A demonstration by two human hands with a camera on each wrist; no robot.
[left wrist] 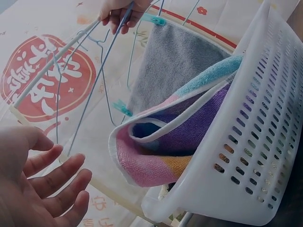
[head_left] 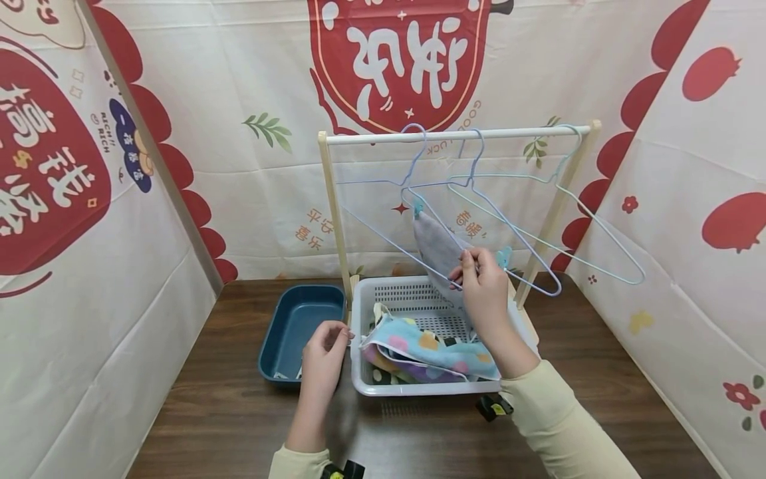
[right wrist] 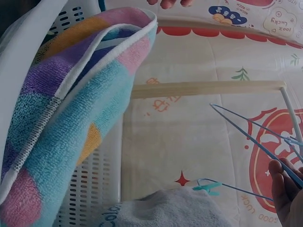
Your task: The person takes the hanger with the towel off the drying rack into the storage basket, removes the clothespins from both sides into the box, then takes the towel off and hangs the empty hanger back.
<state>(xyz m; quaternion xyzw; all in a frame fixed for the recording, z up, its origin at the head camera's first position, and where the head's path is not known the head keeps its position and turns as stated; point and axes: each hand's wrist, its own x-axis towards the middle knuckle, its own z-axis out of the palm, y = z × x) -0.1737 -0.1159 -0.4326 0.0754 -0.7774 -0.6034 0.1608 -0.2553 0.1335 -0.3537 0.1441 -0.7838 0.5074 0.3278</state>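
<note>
Lettering on grey cloth, right wrist view only

This looks like a staged booth. Festive printed cloth encloses a wood-grain desk on three sides.

The hanger at the fingers of the right hand is periwinkle blue; the cloth just beside them is plain grey, its clips turquoise. Below those fingers, the towel shows sky blue, pink, orange and purple patches with white edging, and the basket is white with rows of slots. Near the fingers of the left hand, the tray is dark blue. The table beneath both hands is dark brown, wood-grained.
</note>
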